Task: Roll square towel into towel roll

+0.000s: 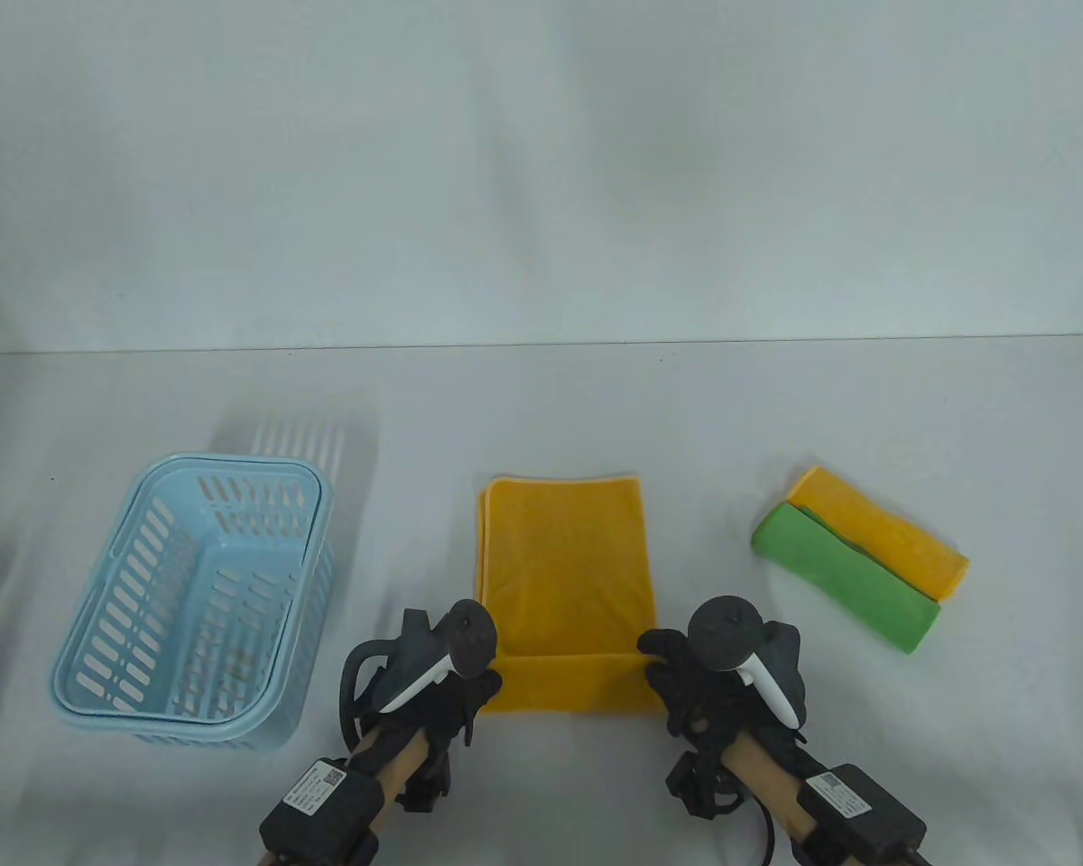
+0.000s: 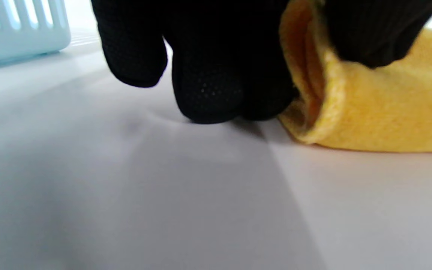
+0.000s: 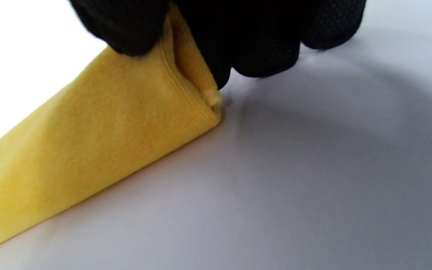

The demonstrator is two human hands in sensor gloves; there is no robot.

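Towel: the yellow square towel lay folded on the white table, in the middle, just in front of you. Its near edge was turned over into a first flat fold, a band across the whole width.
Your left hand: your left hand held the left end of this turned band. In the left wrist view the thumb sat on top of the fold and the other fingers curled down beside its open end, so you pinched the cloth.
Your right hand: your right hand gripped the right end of the band in the same way. In the right wrist view the fingers were curled over the corner of the fold, touching the table.
Basket: a light blue plastic basket with slotted walls stood on your left, well apart from the towel.
Other towels: a green folded towel and a second yellow folded towel lay side by side on your right, touching, at a slant.
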